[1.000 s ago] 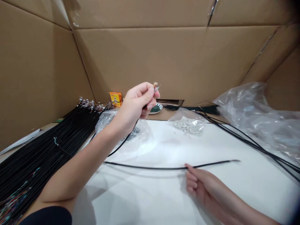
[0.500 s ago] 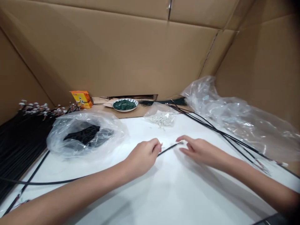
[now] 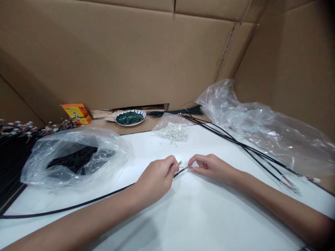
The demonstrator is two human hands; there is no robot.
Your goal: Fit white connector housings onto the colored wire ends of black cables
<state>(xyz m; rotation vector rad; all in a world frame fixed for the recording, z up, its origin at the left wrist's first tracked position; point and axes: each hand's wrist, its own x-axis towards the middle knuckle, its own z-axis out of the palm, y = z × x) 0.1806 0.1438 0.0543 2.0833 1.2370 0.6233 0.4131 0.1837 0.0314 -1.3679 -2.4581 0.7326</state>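
My left hand (image 3: 159,177) is closed around a thin black cable (image 3: 78,207), which runs back under my forearm to the left edge. Just past the fist, the cable's stripped end shows fine coloured wires (image 3: 187,167). Thumb and forefinger of my right hand (image 3: 210,166) pinch these wire ends from the right. Thin pale strands (image 3: 180,163) also stick out at the left thumb; whether they belong to the same cable I cannot tell.
Behind are a bag of small white pieces (image 3: 174,131), a plate of green bits (image 3: 131,118) and an orange box (image 3: 78,113). Left stand an open plastic bag (image 3: 110,143) and a cable bundle (image 3: 10,167). Right lie several black cables (image 3: 235,141) beside clear plastic (image 3: 261,118).
My right hand has come left and its finger and thumb have closed on the cable's wire ends. The view has shifted slightly; my left hand keeps its hold.
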